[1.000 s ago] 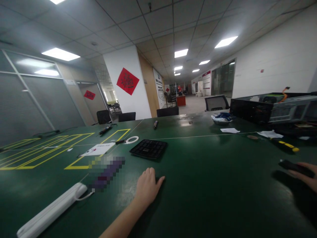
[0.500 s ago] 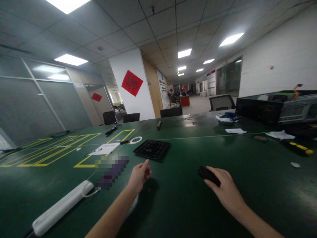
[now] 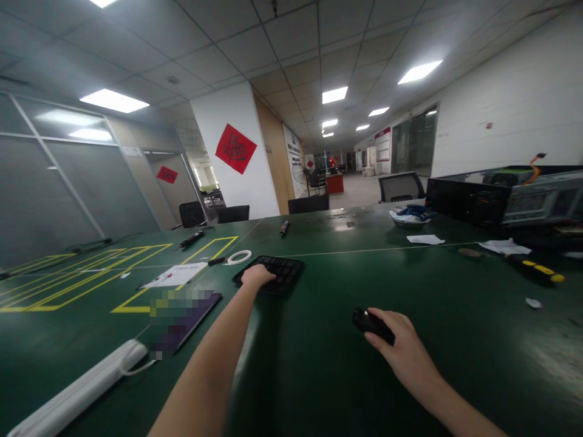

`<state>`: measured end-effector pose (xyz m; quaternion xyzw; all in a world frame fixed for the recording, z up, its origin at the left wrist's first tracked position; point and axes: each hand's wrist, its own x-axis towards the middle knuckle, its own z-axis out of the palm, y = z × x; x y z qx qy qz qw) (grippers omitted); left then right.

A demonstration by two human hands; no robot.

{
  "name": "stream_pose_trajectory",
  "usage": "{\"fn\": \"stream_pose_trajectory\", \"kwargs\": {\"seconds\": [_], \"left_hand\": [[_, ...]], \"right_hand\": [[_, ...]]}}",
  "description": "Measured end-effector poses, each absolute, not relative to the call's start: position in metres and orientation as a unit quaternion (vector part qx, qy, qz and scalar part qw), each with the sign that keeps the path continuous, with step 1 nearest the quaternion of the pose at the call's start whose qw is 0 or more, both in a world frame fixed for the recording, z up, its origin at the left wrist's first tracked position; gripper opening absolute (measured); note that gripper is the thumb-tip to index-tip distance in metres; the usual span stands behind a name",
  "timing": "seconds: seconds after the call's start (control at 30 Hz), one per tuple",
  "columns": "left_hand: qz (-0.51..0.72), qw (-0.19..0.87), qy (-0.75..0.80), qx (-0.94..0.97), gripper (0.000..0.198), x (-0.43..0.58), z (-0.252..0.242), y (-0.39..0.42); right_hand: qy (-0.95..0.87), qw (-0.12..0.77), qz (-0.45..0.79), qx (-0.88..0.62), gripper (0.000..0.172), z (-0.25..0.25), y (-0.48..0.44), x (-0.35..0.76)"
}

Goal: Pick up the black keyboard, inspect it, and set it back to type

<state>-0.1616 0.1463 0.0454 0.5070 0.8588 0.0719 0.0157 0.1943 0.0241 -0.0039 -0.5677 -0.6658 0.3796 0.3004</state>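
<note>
My left hand [image 3: 258,276] reaches into the near left part of a black compartment tray [image 3: 291,267] on the green table. Its fingers are bent downward and closed, with the tips hidden, so I cannot see whether anything is pinched. Farther right, my right hand [image 3: 405,343] is wrapped round a short, black, elongated object [image 3: 364,321] with a blocky end, held above the table. What kind of object it is does not show. Just beyond the tray lie a white ring [image 3: 239,258] and a dark-handled tool [image 3: 217,261].
A white power strip [image 3: 77,391] and a partly blurred purple item [image 3: 195,321] lie at left, near a white sheet [image 3: 175,275] and yellow tape outlines. At right are an open computer case [image 3: 469,203], a bowl with cloth [image 3: 410,223] and a yellow-black tool [image 3: 544,272].
My left hand has moved forward from in front of the tray to over its compartments. My right hand keeps hold of the black object. The view has shifted slightly.
</note>
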Motion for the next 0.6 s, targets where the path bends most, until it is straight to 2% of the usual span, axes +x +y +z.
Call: {"fn": "stream_pose_trajectory", "kwargs": {"seconds": [0.33,0.6], "left_hand": [[0.118,0.049,0.849,0.513,0.032,-0.145,0.053,0.139],[0.255,0.131,0.702,0.652,0.036,-0.041,0.038,0.068]], "right_hand": [[-0.664,0.346,0.396,-0.532,0.047,-0.008,0.026,0.193],[-0.675,0.369,0.419,-0.482,0.044,-0.004,0.024,0.195]]}}
